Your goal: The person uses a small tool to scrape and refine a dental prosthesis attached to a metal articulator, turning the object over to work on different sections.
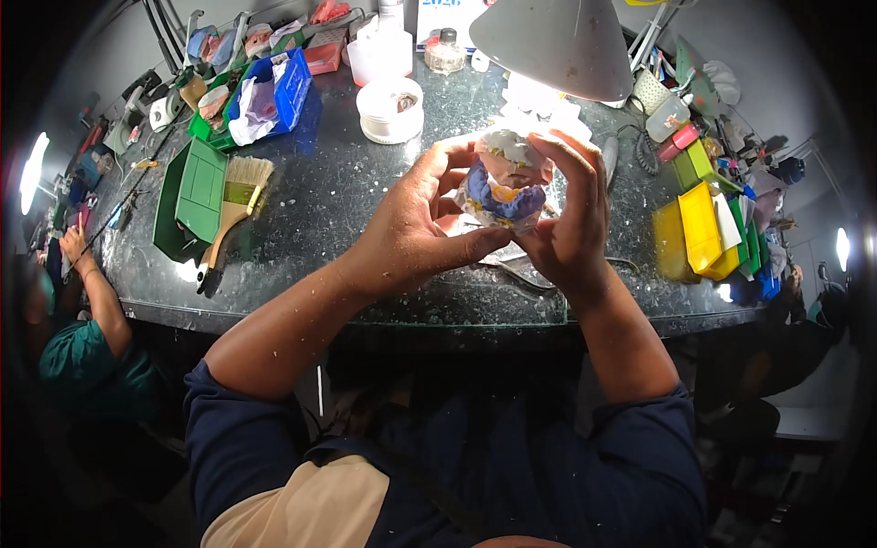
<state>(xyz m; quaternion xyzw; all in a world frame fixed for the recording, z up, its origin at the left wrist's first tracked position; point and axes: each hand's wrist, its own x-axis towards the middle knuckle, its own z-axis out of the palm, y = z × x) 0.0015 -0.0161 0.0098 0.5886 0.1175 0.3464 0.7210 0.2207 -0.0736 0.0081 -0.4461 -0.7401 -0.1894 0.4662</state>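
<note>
Above the middle of the dark bench, both hands hold a dental cast (508, 208). Its lower part is purple and white with a paler orange patch inside. On top of it sits a white and pinkish plaster piece (513, 153) with yellow spots. My left hand (416, 215) is closed round the left side, its thumb along the bottom edge. My right hand (571, 205) grips the right side, fingers curled over the top piece and thumb low down. The fingers hide much of both sides. Under the hands lies a metal tool (521, 272), partly covered by them.
A lamp shade (557, 46) hangs beyond the hands. A white round pot (390, 110) stands behind them. At left are a green bin (190, 196), a brush (239, 196) and a blue bin (292, 91); at right, yellow bins (699, 233). A co-worker's arm (96, 288) shows far left.
</note>
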